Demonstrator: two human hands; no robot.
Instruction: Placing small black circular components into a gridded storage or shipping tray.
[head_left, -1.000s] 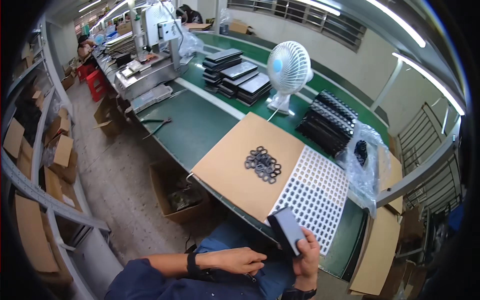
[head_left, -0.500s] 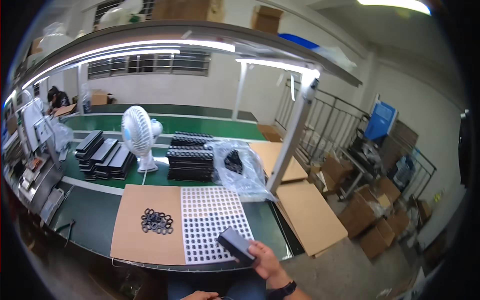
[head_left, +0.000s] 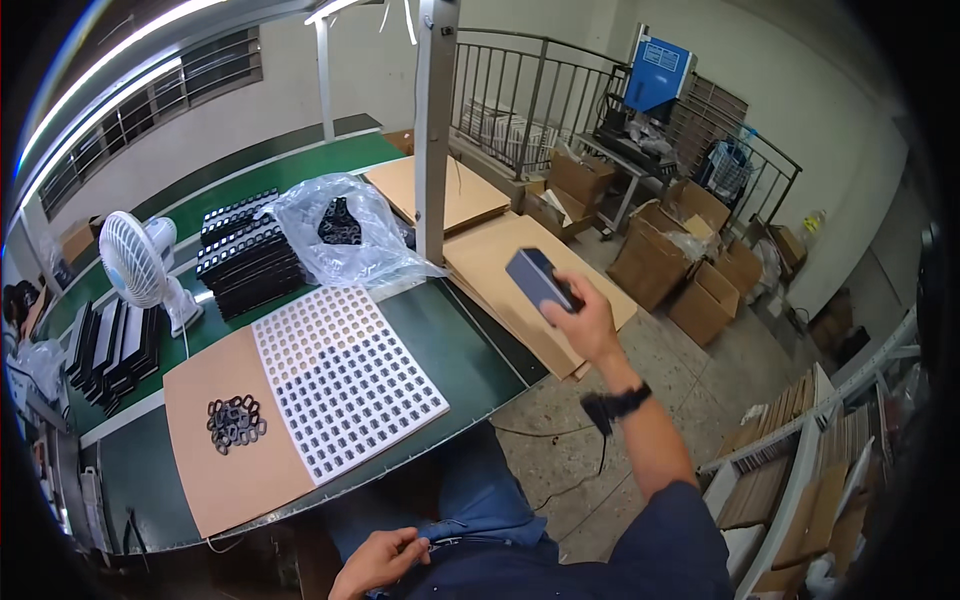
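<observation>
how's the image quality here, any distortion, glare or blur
Head view: strong fisheye, the green table edge and grey post bow, corners go black; the strip light blows out white; the right hand and its dark flat block look slightly soft.

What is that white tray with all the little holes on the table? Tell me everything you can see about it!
The white tray is a flat square sheet, probably plastic, lying on the green table. It has rows and rows of round holes. The holes at the far end look empty and pale; most of the others look dark, as if small black parts sit in them. Its left edge lies over a brown cardboard sheet that holds a pile of black rings. No hand touches it.
</observation>
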